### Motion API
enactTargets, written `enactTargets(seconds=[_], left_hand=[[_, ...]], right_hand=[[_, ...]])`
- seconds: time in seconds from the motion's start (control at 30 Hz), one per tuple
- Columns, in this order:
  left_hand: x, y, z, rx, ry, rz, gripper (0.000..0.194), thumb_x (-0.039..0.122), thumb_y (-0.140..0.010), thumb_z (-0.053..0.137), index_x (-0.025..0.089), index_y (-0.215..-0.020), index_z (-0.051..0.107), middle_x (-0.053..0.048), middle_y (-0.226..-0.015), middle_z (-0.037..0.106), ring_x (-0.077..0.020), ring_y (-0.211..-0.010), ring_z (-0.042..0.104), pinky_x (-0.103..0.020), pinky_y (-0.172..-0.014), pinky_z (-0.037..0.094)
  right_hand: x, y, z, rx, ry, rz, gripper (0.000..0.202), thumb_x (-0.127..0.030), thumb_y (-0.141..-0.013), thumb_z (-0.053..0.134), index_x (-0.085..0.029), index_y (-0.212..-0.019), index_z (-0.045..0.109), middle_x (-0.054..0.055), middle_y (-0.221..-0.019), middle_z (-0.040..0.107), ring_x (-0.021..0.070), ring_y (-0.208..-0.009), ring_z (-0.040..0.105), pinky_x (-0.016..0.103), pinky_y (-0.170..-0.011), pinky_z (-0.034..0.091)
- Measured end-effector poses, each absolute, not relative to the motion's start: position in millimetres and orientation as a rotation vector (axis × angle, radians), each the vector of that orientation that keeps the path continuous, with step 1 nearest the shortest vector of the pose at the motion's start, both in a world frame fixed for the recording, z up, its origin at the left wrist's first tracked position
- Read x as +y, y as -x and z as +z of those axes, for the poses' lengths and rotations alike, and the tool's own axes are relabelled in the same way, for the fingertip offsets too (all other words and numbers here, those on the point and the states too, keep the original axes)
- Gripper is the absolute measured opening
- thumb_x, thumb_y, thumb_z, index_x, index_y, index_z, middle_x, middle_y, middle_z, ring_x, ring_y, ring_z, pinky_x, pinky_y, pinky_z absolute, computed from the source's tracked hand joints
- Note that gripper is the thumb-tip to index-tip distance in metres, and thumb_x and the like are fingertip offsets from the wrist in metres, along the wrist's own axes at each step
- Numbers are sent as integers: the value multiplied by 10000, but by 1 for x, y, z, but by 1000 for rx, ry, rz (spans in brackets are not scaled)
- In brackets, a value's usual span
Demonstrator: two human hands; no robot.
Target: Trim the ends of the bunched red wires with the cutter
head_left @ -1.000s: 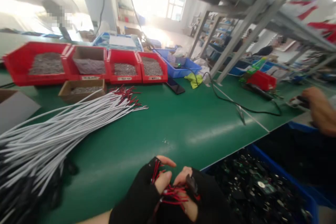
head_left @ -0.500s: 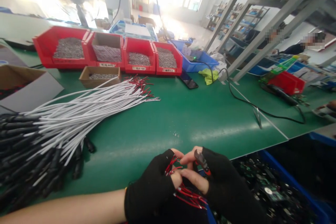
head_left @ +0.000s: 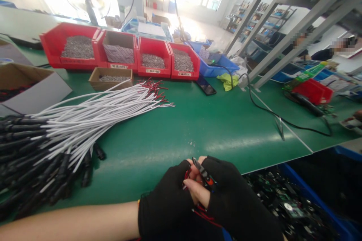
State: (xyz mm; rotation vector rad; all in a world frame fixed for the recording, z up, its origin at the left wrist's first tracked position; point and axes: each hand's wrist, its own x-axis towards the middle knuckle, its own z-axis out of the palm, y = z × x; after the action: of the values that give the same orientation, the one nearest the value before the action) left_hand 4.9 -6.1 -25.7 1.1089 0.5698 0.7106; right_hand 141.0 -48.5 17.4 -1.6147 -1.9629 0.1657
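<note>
My left hand (head_left: 172,194), in a black fingerless glove, is closed around thin red wires (head_left: 208,218) at the bench's near edge. The wires' loose ends hang below the fingers. In a matching glove, my right hand (head_left: 226,192) grips small cutting pliers (head_left: 201,168) with dark jaws and an orange-red handle part. Their jaws point up and to the left. Fingertips of both hands meet by the wires, and the exact contact there is hidden. To the left lies a bundle of white cables (head_left: 104,115) with red wire ends and black connectors (head_left: 25,158).
Red bins (head_left: 154,71) of small metal parts line the back, with a cardboard box (head_left: 96,84) before them. A phone (head_left: 206,86) and yellow-green cloth (head_left: 227,81) lie nearby. A blue crate (head_left: 316,199) of circuit boards stands lower right. Metal posts (head_left: 268,37) rise at right.
My right hand has moved closer to my left, and the pliers have swung so their jaws sit farther left and higher. Fewer red wires show below the fingers. The view has shifted slightly.
</note>
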Motion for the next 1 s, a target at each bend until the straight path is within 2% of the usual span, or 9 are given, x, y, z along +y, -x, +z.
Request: enactTargets(seconds=[0.07, 0.13, 0.3, 0.4, 0.5, 0.67, 0.73, 0.83, 1.0], left_hand=[[-7, -4, -24, 605, -1125, 712, 176, 264, -770, 672, 141, -882, 614, -45, -860, 626, -194, -793, 523, -292, -757, 445], [-8, -2, -25, 652, -1139, 694, 162, 263, -772, 656, 142, -853, 586, -36, -817, 595, -193, -778, 524, -289, -731, 433], [-14, 1, -28, 715, -1067, 656, 250, 329, -800, 660, 153, -938, 547, -23, -801, 585, -195, -751, 559, -272, -654, 403], [-14, 2, -24, 786, -1114, 604, 339, 440, -825, 657, 151, -963, 546, -32, -769, 593, -200, -719, 557, -279, -637, 401], [-10, 3, -15, 824, -1195, 583, 397, 534, -856, 620, 144, -887, 559, -47, -777, 581, -194, -731, 524, -282, -653, 420], [-4, 4, -5, 681, -1207, 559, 433, 549, -878, 551, 123, -859, 624, -90, -844, 638, -209, -778, 549, -306, -756, 459], [-4, 4, -5, 670, -1190, 561, 442, 556, -884, 555, 122, -854, 635, -73, -804, 630, -201, -755, 542, -311, -784, 461], [-6, 4, -8, 693, -1128, 579, 450, 571, -890, 578, 134, -784, 609, -14, -655, 540, -160, -644, 468, -284, -711, 439], [-5, 5, -9, 715, -1076, 571, 419, 536, -882, 616, 135, -762, 594, -21, -688, 563, -145, -630, 476, -247, -616, 403]], right_hand=[[-44, -140, 23, -1948, 1517, 247, 48, -199, -822, 627, -198, -820, 676, 41, -792, 707, 137, -689, 671, 216, -635, 564], [-40, -143, 30, -1854, 1487, 428, 99, -147, -794, 618, -199, -721, 662, 1, -703, 694, 103, -629, 665, 159, -601, 545], [-39, -152, 34, -1614, 1615, 926, 81, -188, -800, 649, -199, -739, 702, -26, -698, 709, 74, -624, 659, 123, -637, 525], [-42, -154, 30, -1538, 1664, 893, 114, -234, -806, 627, -185, -724, 689, -19, -679, 686, 75, -617, 636, 137, -628, 502], [-43, -155, 27, -1498, 1708, 823, 197, -315, -832, 588, -182, -725, 686, -14, -684, 676, 81, -624, 636, 158, -614, 475], [-40, -161, 25, -1472, 1762, 966, 262, -401, -841, 581, -176, -767, 693, -2, -735, 694, 100, -693, 658, 194, -672, 481], [-38, -161, 24, -1460, 1763, 994, 265, -403, -836, 581, -171, -769, 692, 2, -735, 698, 101, -688, 658, 194, -667, 484], [-35, -160, 24, -1431, 1727, 997, 261, -389, -841, 575, -160, -776, 683, 10, -725, 698, 95, -667, 655, 176, -639, 493], [-45, -168, 14, -1366, 1715, 1075, 391, -504, -903, 520, -160, -778, 657, 18, -696, 664, 101, -660, 636, 192, -674, 519]])
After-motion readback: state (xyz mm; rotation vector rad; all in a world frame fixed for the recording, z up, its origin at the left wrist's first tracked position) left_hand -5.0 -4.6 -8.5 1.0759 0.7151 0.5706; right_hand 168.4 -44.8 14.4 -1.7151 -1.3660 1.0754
